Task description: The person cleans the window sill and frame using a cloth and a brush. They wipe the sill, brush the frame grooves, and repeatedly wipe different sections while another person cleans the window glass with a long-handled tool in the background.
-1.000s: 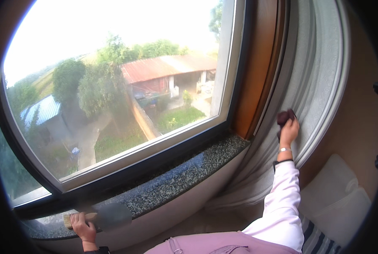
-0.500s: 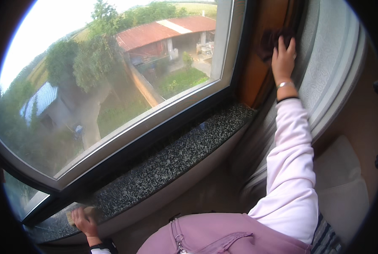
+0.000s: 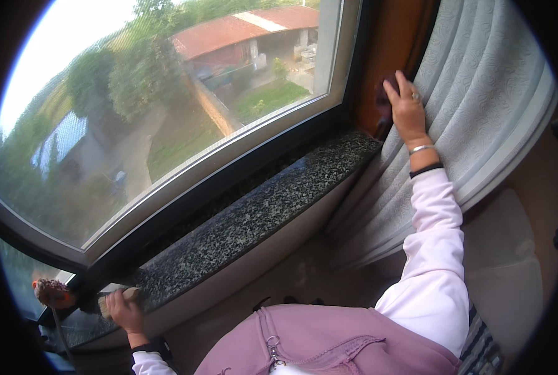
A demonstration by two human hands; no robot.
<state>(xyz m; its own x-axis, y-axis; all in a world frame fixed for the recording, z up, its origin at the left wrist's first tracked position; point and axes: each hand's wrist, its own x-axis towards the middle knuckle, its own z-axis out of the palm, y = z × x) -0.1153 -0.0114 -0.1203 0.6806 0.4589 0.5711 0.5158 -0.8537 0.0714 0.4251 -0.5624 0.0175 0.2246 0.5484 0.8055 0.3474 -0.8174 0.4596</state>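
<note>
My right hand (image 3: 409, 111) reaches up at the right side of the window, closed on a dark maroon cloth (image 3: 384, 103). It presses the cloth against the brown wooden side of the window recess (image 3: 367, 81), just above the end of the speckled dark stone windowsill (image 3: 260, 203). At the sill's left end, my left hand (image 3: 124, 311) grips a tan, sponge-like block (image 3: 130, 294); its exact kind is unclear. Left of that hand is a fuzzy reddish-brown and orange thing (image 3: 53, 292) with a thin grey rod or cord below it.
The window (image 3: 216, 169) has a pale frame with dark edging; a yard and red-roofed building lie outside. A patterned light-grey curtain (image 3: 478, 94) hangs beside my right arm. Pale cushioned seating (image 3: 507, 262) stands at the lower right.
My right hand has moved down the wooden side with the cloth. The curtain is spread wider. The fuzzy reddish thing has appeared at the left. My left hand has moved slightly up.
</note>
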